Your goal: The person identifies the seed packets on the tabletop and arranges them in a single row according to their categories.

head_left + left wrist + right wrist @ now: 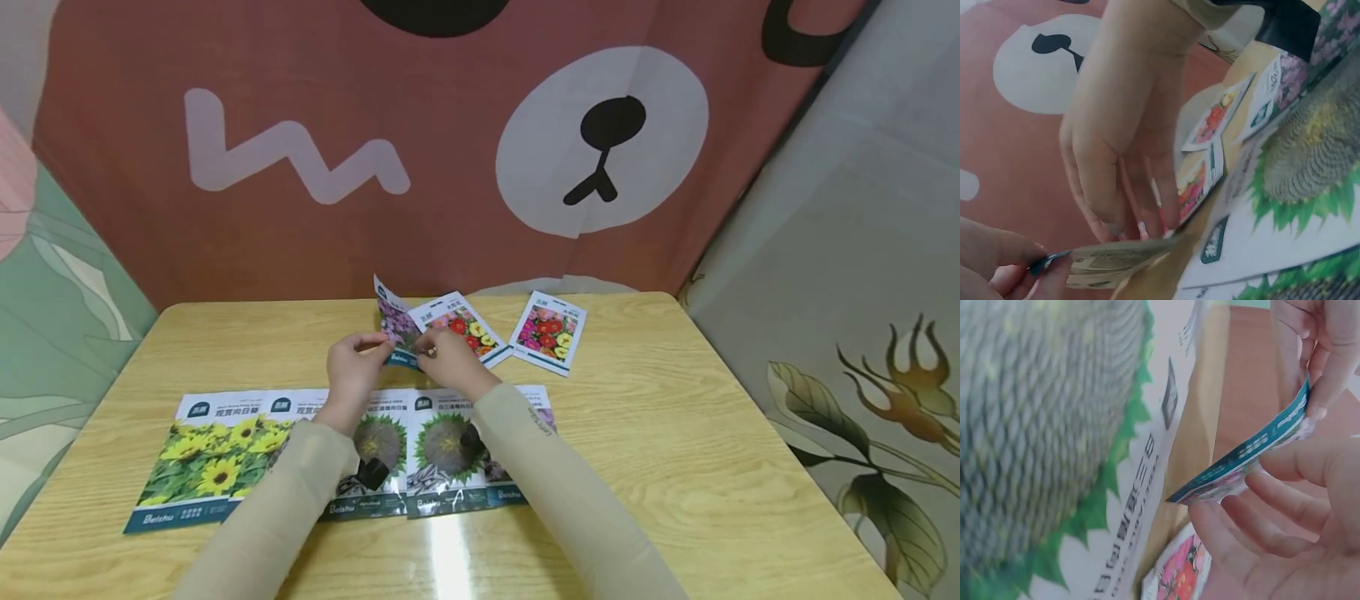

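My left hand (352, 375) pinches one edge of a seed packet (397, 323) with purple flowers and a teal lower band. The packet stands tilted above the table, bowed in the right wrist view. My right hand (453, 358) holds its other side, thumb and fingertips at the teal edge (1241, 453). Below the hands lies an overlapping row of packets: yellow sunflower packets (187, 467) at left, sunflower-head packets (442, 442) in the middle, a purple-flower packet (504, 495) at the right end. My forearms cover parts of this row.
Two packets with red, pink and yellow flowers lie behind: one packet (491, 354) beside my right hand, the other packet (551, 333) farther right, their corners close together. The wooden table (675, 467) meets a bear-print cloth (450, 242) at its back edge.
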{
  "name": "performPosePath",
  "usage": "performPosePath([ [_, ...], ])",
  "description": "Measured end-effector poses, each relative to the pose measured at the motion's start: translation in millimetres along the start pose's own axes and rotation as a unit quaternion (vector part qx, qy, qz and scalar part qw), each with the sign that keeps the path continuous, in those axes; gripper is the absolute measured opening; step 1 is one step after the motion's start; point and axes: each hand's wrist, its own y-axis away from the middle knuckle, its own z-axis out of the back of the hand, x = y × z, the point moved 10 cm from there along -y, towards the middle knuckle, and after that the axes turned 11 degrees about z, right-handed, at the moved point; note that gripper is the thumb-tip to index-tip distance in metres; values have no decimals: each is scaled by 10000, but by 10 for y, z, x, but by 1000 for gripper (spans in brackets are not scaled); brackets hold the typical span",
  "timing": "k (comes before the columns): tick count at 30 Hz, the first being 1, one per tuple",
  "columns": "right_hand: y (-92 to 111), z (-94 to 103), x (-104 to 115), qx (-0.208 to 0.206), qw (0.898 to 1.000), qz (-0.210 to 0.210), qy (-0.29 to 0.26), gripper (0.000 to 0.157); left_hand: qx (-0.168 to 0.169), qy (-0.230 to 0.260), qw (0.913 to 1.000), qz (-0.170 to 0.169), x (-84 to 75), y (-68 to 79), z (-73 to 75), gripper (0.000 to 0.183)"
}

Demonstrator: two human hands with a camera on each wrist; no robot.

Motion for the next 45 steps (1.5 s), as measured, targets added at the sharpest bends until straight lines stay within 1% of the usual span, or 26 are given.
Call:
performPosePath([
  [3, 41, -8, -49, -170, 9977, -219, -626, 25, -314, 46, 9991, -270, -85, 72, 92, 19],
  [5, 71, -13, -93, -279, 9929, -364, -1101, 23, -430, 90, 9981, -426, -134, 134, 131, 18],
  [7, 94, -9, -137, -413, 9857, -465, -1565, 23, -509, 70, 9967, -630, -185, 206, 151, 17],
  [10, 134, 36, -182, -694, 9701, -533, -2262, 22, -439, 83, 9948, -918, -253, 330, 139, 14],
  [12, 165, 97, -199, -882, 9626, -488, -2516, 22, -277, 185, 9940, -1044, -283, 403, 108, 13],
  [15, 229, 219, -225, -1152, 9540, -411, -2736, 24, -24, 353, 9939, -1048, -290, 490, 64, 16],
  [20, 411, 439, -329, -1541, 9358, -509, -3129, 27, 314, 527, 9945, -852, -254, 592, -20, 24],
  [22, 497, 524, -370, -1651, 9283, -541, -3288, 29, 451, 527, 9945, -783, -240, 630, -69, 25],
  [26, 667, 696, -451, -1773, 9177, -601, -3505, 36, 705, 499, 9940, -668, -210, 698, -176, 27],
  [28, 744, 783, -484, -1761, 9160, -613, -3552, 38, 832, 421, 9936, -636, -195, 723, -239, 29],
  [30, 811, 866, -500, -1712, 9169, -586, -3559, 40, 949, 356, 9928, -632, -182, 748, -303, 31],
  [35, 971, 1045, -521, -1523, 9265, -465, -3410, 45, 1205, 151, 9901, -697, -170, 833, -454, 30],
  [38, 1078, 1112, -547, -1370, 9333, -469, -3286, 49, 1310, -62, 9875, -872, -180, 896, -546, 30],
  [41, 1183, 1143, -572, -1180, 9402, -516, -3152, 53, 1305, -347, 9843, -1137, -181, 944, -625, 28],
  [43, 1256, 1163, -588, -1032, 9463, -535, -3016, 56, 1346, -515, 9819, -1228, -165, 980, -686, 28],
  [45, 1333, 1189, -621, -930, 9499, -609, -2921, 59, 1442, -682, 9791, -1263, -138, 1016, -755, 28],
])
